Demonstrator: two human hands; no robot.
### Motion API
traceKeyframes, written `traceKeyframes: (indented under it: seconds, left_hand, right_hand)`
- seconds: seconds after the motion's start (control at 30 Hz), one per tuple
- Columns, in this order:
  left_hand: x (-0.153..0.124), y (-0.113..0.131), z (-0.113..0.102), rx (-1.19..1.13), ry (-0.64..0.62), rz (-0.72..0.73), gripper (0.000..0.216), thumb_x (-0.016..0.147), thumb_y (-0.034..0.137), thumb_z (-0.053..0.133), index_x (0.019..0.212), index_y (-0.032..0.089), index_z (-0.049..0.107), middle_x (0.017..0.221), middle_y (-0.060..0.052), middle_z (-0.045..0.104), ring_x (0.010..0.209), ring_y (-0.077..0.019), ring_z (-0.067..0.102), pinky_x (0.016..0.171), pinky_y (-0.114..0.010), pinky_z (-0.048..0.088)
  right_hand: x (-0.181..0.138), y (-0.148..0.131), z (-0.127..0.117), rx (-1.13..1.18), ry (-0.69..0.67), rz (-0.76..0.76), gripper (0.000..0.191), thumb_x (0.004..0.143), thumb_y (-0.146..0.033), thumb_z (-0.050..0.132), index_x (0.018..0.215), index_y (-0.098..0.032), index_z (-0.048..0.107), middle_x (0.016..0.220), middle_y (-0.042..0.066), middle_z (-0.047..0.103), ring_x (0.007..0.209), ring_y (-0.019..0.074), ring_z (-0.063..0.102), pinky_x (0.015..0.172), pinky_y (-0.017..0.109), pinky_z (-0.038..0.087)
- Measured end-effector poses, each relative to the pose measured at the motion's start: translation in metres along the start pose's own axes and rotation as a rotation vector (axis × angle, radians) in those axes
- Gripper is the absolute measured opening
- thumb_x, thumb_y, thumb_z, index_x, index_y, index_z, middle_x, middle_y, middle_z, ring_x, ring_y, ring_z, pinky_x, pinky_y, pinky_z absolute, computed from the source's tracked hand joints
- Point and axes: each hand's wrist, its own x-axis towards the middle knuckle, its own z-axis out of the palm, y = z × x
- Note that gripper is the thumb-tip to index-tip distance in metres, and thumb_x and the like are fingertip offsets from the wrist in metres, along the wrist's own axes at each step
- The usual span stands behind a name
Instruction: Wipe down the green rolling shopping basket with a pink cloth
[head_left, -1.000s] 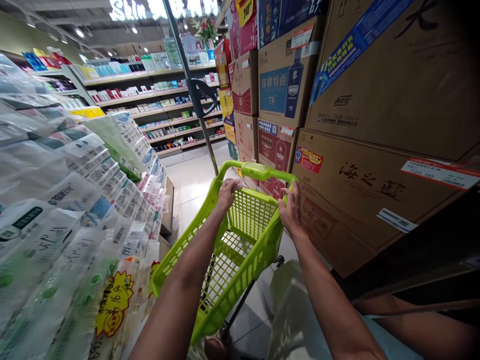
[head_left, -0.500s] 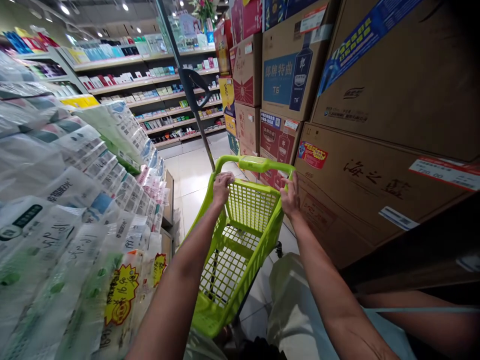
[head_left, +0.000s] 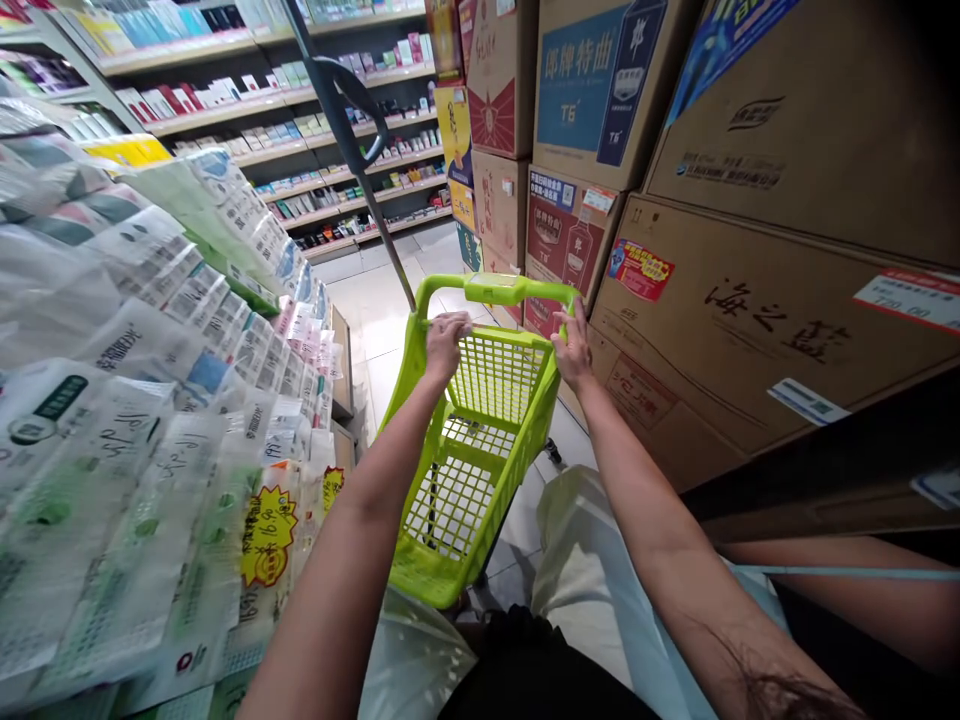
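A bright green shopping cart (head_left: 491, 470) with a latticed plastic basket stands close in front of me, and nothing lies in its basket. My left hand (head_left: 445, 345) is closed on the cart's rim at the left, below the handlebar. At the right end, where the handlebar (head_left: 495, 289) bends down, my right hand (head_left: 573, 345) curls its fingers round the frame. A dark pole with a looped grip (head_left: 367, 125) rises behind the cart's left corner; how it is fixed at the bottom is hidden.
Plastic-wrapped paper packs (head_left: 142, 470) with yellow price tags (head_left: 268, 535) are piled on the left. Stacked cardboard cartons (head_left: 757, 300) line the right. Shelves of small boxed goods (head_left: 300, 105) stand ahead, across a pale tiled floor (head_left: 379, 290). Another person's arm (head_left: 847, 590) shows at lower right.
My view has tilted down, and the cart and both hands sit slightly higher in it. Both hands keep their hold on the cart.
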Motion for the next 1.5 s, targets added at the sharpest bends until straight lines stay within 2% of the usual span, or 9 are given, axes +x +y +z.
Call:
traceKeyframes:
  seconds: [0.13,0.3,0.37,0.6,0.83,0.93,1.2,1.37,1.5]
  left_hand:
    - [0.002,-0.012,-0.009,0.0,0.145,-0.133,0.026,0.101,0.019,0.053,0.115,0.025,0.074,0.133,-0.011,0.059,0.123,-0.0305,0.056,0.108,-0.054,0.05]
    - [-0.018,0.021,0.045,-0.066,0.029,0.127,0.03,0.103,0.02,0.049,0.116,0.029,0.074,0.138,-0.008,0.057,0.131,-0.0276,0.05,0.11,-0.051,0.05]
    - [-0.023,0.025,0.051,-0.067,-0.039,0.213,0.032,0.102,0.02,0.049,0.121,0.029,0.074,0.139,-0.009,0.056,0.134,-0.0286,0.049,0.113,-0.053,0.048]
    - [-0.014,0.004,0.016,-0.011,0.057,0.095,0.033,0.102,0.019,0.048,0.123,0.026,0.073,0.14,-0.012,0.055,0.138,-0.032,0.045,0.115,-0.057,0.045]
    - [-0.02,0.02,0.027,-0.009,-0.072,0.208,0.033,0.103,0.022,0.046,0.121,0.027,0.074,0.135,-0.014,0.057,0.129,-0.0317,0.05,0.108,-0.057,0.052]
    - [-0.018,0.009,0.008,0.037,-0.105,0.233,0.04,0.101,0.016,0.044,0.124,0.03,0.074,0.134,-0.012,0.058,0.129,-0.0323,0.052,0.107,-0.06,0.053]
    - [-0.007,-0.024,-0.067,0.405,-0.136,0.027,0.037,0.097,0.011,0.051,0.115,0.03,0.077,0.123,-0.013,0.061,0.114,-0.0332,0.06,0.097,-0.058,0.055]
    - [-0.009,-0.026,-0.088,0.606,-0.16,0.013,0.04,0.097,0.009,0.047,0.12,0.029,0.074,0.13,-0.013,0.059,0.113,-0.0303,0.059,0.094,-0.049,0.057]
    - [-0.014,-0.036,-0.09,0.59,-0.057,-0.015,0.04,0.097,0.01,0.044,0.122,0.027,0.072,0.138,-0.013,0.056,0.117,-0.032,0.058,0.092,-0.049,0.059]
  right_hand:
    - [-0.002,-0.002,0.006,0.008,0.029,0.007,0.046,0.09,-0.026,0.044,0.133,-0.027,0.058,0.173,0.0,0.025,0.16,0.0204,0.022,0.132,0.047,0.022]
    - [-0.002,-0.001,0.008,0.011,0.013,-0.01,0.044,0.09,-0.028,0.044,0.132,-0.027,0.057,0.173,0.002,0.025,0.16,0.0198,0.022,0.132,0.048,0.023]
    - [-0.002,0.001,0.006,0.028,0.01,-0.022,0.043,0.09,-0.029,0.045,0.131,-0.027,0.057,0.174,0.002,0.024,0.16,0.02,0.021,0.132,0.049,0.021]
    - [0.012,0.005,0.001,0.053,-0.058,-0.019,0.041,0.086,-0.031,0.052,0.126,-0.027,0.063,0.171,0.001,0.03,0.16,0.0204,0.024,0.131,0.045,0.023]
    - [0.031,0.005,0.017,0.109,-0.081,-0.033,0.045,0.082,-0.028,0.051,0.124,-0.026,0.068,0.166,0.003,0.04,0.157,0.0212,0.031,0.131,0.044,0.023]
    - [0.033,0.006,0.022,0.116,-0.079,-0.037,0.047,0.08,-0.026,0.051,0.124,-0.025,0.068,0.166,0.003,0.041,0.156,0.0212,0.034,0.131,0.043,0.025]
    - [0.038,0.01,0.021,0.035,-0.16,-0.085,0.047,0.083,-0.026,0.05,0.126,-0.024,0.069,0.168,0.002,0.039,0.159,0.0224,0.029,0.132,0.047,0.021]
    - [0.043,0.013,0.025,-0.103,-0.209,-0.095,0.038,0.085,-0.027,0.051,0.117,-0.025,0.072,0.169,-0.001,0.037,0.159,0.0245,0.027,0.135,0.05,0.013]
    - [0.043,0.011,0.038,-0.144,-0.162,-0.12,0.024,0.085,-0.027,0.056,0.1,-0.026,0.074,0.164,-0.003,0.044,0.162,0.0254,0.018,0.136,0.055,0.006]
